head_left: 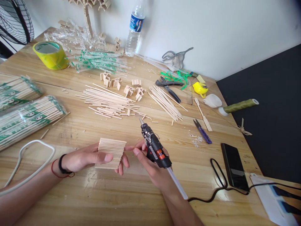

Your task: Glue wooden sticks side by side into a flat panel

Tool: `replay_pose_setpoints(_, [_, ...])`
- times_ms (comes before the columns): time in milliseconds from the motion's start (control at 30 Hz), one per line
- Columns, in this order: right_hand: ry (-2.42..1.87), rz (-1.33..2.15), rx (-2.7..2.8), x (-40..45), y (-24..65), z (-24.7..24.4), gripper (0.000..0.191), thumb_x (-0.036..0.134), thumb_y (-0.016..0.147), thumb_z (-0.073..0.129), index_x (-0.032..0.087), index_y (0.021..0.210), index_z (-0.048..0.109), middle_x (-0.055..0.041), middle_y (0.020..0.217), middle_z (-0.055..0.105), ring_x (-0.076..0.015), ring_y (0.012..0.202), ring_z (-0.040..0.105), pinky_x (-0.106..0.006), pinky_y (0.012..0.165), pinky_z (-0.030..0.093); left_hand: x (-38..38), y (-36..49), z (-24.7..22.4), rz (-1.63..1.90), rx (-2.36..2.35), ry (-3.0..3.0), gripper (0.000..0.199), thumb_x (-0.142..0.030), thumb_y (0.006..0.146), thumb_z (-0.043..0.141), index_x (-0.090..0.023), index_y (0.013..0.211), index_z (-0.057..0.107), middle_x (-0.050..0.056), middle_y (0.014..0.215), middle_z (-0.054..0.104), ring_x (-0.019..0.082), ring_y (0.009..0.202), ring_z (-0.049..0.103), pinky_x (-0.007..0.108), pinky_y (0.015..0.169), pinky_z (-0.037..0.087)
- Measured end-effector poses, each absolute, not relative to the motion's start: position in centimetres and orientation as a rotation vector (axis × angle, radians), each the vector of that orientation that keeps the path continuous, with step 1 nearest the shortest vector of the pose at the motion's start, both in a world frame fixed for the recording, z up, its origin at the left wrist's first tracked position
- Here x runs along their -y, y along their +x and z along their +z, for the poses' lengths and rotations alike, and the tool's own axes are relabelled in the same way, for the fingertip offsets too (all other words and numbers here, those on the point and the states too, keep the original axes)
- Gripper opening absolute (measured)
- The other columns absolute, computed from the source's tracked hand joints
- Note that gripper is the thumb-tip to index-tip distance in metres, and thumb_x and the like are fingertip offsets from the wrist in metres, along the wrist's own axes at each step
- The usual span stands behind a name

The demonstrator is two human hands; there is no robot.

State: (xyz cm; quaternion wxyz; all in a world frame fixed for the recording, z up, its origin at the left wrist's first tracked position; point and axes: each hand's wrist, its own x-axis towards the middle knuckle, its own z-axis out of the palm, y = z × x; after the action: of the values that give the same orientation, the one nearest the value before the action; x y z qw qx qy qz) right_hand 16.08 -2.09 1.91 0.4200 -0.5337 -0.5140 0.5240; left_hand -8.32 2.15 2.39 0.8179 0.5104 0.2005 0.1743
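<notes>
My left hand (94,157) is closed on a small panel of wooden sticks (112,150) laid side by side, with the thumb across its face and the fingers behind. In my right hand (150,166) is a black hot glue gun (155,146), its nozzle pointing up and away and a clear glue stick (177,183) sticking out of its back. The right fingertips come close to the panel's right edge; whether they touch it I cannot tell. Beyond the hands lie a pile of loose wooden sticks (105,99) and several small glued stick pieces (128,90).
Packs of sticks (30,116) and a white cable (21,153) lie left. Yellow tape (50,56), a water bottle (135,29) and wrappers stand at the back. Pliers (170,86), purple snips (202,131), a phone (235,166) and a power strip (270,197) are right.
</notes>
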Motion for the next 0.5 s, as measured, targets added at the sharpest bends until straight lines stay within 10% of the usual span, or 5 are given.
replay_pose_setpoints(500, [-1.301,1.302,1.235,2.2,16.2,1.5,0.022,0.040,0.097,0.075,0.025,0.090,0.061,0.0005,0.082,0.066,-0.0174,0.074,0.063,-0.031,0.073,0.054,-1.3,-8.7,0.9,0.545,-0.374,0.764,0.055,-0.045,0.106,0.053,-0.017,0.151,0.064,0.013,0.141,0.071,0.033,0.107,0.073,0.042,0.097,0.053])
